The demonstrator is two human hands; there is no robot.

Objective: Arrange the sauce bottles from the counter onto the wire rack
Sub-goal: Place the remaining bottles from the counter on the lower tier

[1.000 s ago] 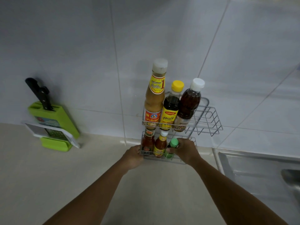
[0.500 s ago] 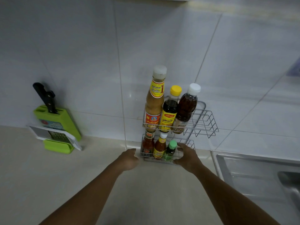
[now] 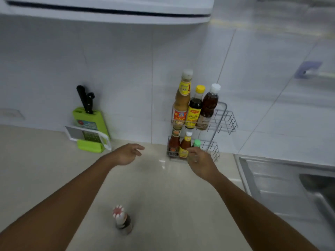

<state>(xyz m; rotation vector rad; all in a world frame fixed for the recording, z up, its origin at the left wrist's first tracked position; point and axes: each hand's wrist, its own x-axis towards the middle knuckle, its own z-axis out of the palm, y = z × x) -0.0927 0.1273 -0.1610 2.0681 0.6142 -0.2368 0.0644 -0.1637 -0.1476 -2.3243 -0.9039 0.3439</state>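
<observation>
I am holding both hands out empty over the surface (image 3: 163, 192), fingers loosely spread, gripping nothing. My right hand (image 3: 200, 161) is hovering just in front of the wire rack (image 3: 224, 120), near the green-capped bottle (image 3: 196, 143) on its lower tier, probably to check it sits steady. My left hand (image 3: 126, 153) is hanging free, well left of the rack. One dark sauce bottle (image 3: 122, 221) is standing on the surface below and between my forearms, likely the next to go up.
</observation>
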